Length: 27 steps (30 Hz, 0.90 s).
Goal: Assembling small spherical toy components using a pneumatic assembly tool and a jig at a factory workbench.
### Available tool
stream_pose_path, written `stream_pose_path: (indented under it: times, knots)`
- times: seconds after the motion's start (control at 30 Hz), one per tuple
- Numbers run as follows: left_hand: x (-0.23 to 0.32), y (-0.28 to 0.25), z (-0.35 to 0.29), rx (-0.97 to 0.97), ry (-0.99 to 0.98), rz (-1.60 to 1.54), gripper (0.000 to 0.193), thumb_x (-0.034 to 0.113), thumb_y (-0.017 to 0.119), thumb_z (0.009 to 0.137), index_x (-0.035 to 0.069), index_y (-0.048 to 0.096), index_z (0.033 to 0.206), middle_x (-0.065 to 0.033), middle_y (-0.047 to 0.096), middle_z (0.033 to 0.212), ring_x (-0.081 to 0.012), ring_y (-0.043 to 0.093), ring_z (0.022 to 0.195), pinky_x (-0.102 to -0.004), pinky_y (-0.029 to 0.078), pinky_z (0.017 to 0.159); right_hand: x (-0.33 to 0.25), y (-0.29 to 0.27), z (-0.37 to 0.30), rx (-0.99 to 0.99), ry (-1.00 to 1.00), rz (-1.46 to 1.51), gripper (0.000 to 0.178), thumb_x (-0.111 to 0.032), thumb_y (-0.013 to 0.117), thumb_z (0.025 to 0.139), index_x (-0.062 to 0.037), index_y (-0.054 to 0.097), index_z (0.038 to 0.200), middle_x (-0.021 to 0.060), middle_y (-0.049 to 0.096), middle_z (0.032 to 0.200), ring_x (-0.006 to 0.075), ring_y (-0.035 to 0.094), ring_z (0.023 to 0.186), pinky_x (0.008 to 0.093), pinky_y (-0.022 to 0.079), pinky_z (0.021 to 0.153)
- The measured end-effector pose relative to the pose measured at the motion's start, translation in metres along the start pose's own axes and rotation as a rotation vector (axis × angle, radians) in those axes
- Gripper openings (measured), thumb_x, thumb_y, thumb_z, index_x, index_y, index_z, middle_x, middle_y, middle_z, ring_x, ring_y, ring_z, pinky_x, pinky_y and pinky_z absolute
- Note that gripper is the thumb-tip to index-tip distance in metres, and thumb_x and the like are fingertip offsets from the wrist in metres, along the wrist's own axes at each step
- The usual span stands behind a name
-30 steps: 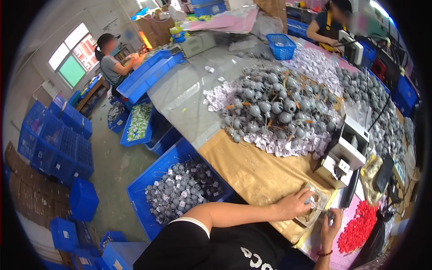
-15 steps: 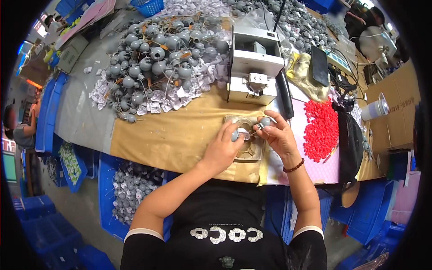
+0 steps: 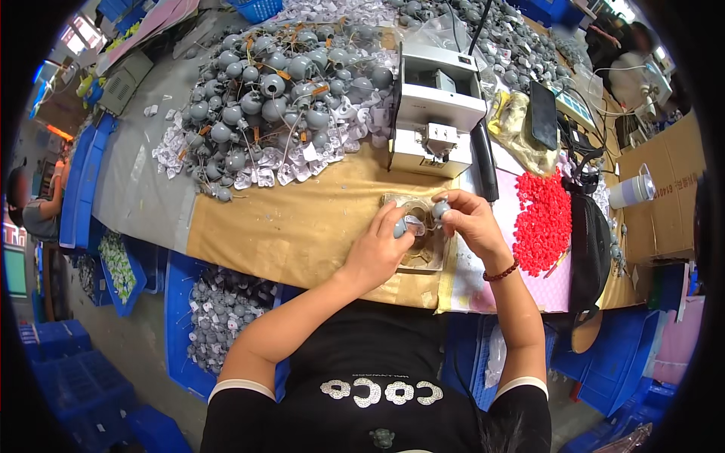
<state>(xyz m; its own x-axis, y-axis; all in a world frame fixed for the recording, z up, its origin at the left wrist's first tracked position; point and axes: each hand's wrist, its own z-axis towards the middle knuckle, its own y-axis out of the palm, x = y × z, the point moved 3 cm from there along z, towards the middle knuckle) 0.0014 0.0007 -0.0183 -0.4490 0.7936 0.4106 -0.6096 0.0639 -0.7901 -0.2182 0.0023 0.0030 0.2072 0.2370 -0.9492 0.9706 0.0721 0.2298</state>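
My left hand (image 3: 377,253) is closed around a grey rounded plastic part (image 3: 399,227) with a pale piece at its open side. Close beside it, my right hand (image 3: 477,229) pinches a small grey ball-shaped part (image 3: 440,210) between thumb and fingers. Both hands are over a square fixture block (image 3: 423,261) with a round recess, partly hidden by the fingers. Whether the two grey parts are joined by a wire, I cannot tell.
Beyond my hands stands a white and grey bench machine (image 3: 434,113). A heap of grey ball parts (image 3: 272,109) with wires lies at the left, red small parts (image 3: 542,223) at the right. A black phone (image 3: 542,117) and black bag (image 3: 589,249) lie nearby.
My right hand has turned slightly, its fingers more curled, and the small grey ball has come a little nearer my left hand. The whole view has shifted slightly.
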Motion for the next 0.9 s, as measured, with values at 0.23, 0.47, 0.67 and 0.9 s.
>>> stream_pose_path:
  times: [0.23,0.47,0.67,0.9]
  knots:
    - [-0.002,0.0,0.001,0.015,0.016,-0.03,0.025,0.006,0.069,0.082,0.007,0.066,0.106,-0.0195,0.049,0.136,-0.0423,0.045,0.137,-0.0468,0.049,0.106,0.013,0.011,0.013,0.097,-0.15,-0.731,0.04,-0.027,0.087,0.082,0.0035,0.072,0.102,0.0049,0.064,0.068,0.0121,0.061,0.063,0.0314,0.048,0.058]
    - [-0.004,-0.004,0.001,0.038,0.011,-0.059,0.034,0.004,0.074,0.078,0.007,0.067,0.112,-0.0197,0.049,0.135,-0.0422,0.048,0.134,-0.0479,0.049,0.105,0.003,0.031,0.012,0.163,-0.247,-1.103,0.052,-0.031,0.086,0.081,-0.0029,0.065,0.12,0.009,0.065,0.072,0.0264,0.064,0.063,0.0375,0.05,0.059]
    - [0.004,-0.003,0.019,0.079,-0.048,0.111,0.046,0.019,0.074,0.081,0.01,0.059,0.124,-0.0153,0.057,0.127,-0.0356,0.053,0.127,-0.0513,0.044,0.104,0.025,0.018,0.007,0.242,-0.252,-1.074,0.064,-0.019,0.083,0.082,-0.0109,0.054,0.138,0.0059,0.06,0.069,0.0228,0.061,0.061,0.0357,0.049,0.058]
    - [-0.001,0.009,0.026,-0.026,-0.067,0.062,0.037,0.023,0.073,0.082,0.009,0.06,0.114,-0.0111,0.065,0.109,-0.0307,0.056,0.117,-0.0481,0.044,0.099,0.023,-0.06,0.018,0.259,-0.5,-0.769,0.041,-0.011,0.071,0.095,-0.001,0.058,0.132,0.0092,0.065,0.094,0.0184,0.063,0.084,0.0299,0.052,0.07]
